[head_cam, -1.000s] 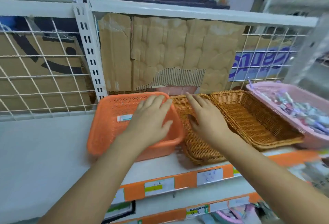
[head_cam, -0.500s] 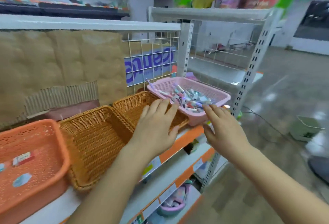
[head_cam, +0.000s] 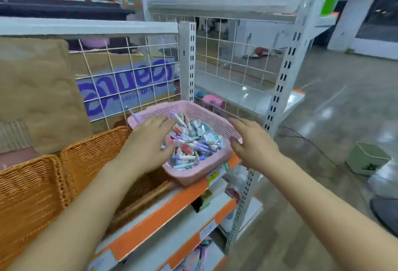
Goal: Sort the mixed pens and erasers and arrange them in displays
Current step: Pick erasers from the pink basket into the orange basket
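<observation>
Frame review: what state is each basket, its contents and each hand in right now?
pink basket: upright on the shelf, filled, uncovered.
pens and erasers: mixed together, unsorted, in the pink basket.
left hand: open, over the basket's left side, holding nothing.
right hand: open, at the basket's right rim, holding nothing.
wicker baskets: upright beside it; insides mostly hidden.

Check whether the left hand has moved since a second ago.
Yes. The left hand went rightward along the shelf: from the orange basket, past the wicker baskets, to the pink basket's left rim.
</observation>
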